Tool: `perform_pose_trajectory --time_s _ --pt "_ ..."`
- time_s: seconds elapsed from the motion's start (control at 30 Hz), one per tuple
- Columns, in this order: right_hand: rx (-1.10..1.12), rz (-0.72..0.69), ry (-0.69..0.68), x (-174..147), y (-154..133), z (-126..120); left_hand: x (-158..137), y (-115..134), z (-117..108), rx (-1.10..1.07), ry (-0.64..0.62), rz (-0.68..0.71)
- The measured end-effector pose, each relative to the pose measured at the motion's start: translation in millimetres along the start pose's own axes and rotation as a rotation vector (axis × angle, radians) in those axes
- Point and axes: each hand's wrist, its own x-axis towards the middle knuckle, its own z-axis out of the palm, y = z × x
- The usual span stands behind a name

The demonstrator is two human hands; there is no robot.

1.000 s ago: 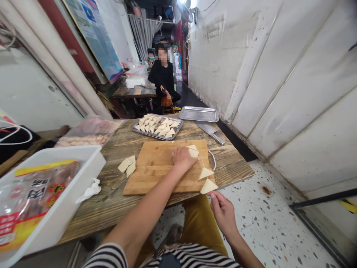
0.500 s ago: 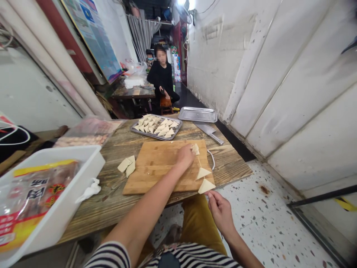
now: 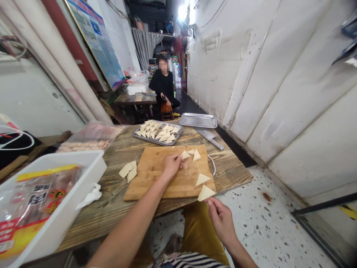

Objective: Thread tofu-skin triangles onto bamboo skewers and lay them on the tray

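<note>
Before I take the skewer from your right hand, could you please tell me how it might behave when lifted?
The skewer looks thin, so it is probably light and might flex slightly. The pale triangles on it look thin, so they could tear. With the right hand pinching only one end, the other may wobble.

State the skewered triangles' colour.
The skewered triangles are pale cream, seen best in the head view.

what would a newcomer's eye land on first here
Probably the tray of pale triangles on the far side of the table. Then the right grip, holding a skewer with two triangles by the near right corner of the board. At the left, a white tub holds a red-and-yellow packet.
</note>
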Motion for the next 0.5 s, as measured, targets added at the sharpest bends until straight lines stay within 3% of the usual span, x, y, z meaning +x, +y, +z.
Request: perform_pose_trajectory --time_s 0.17,0.27,0.5 --pt "-0.005 -0.039 -0.145 -4.6 -4.6 22.9 -46.6 -22.0 -55.1 -0.378 -0.027 -0.215" --pt "-0.034 -0.062 -0.239 -8.2 -7.2 38.1 -63.1 -29.9 -76.1 -0.577 0.008 -0.353" --pt "-0.08 -0.089 -0.339 -7.7 -10.2 53.2 -52.8 -39.1 -87.4 -0.294 0.1 -0.328"
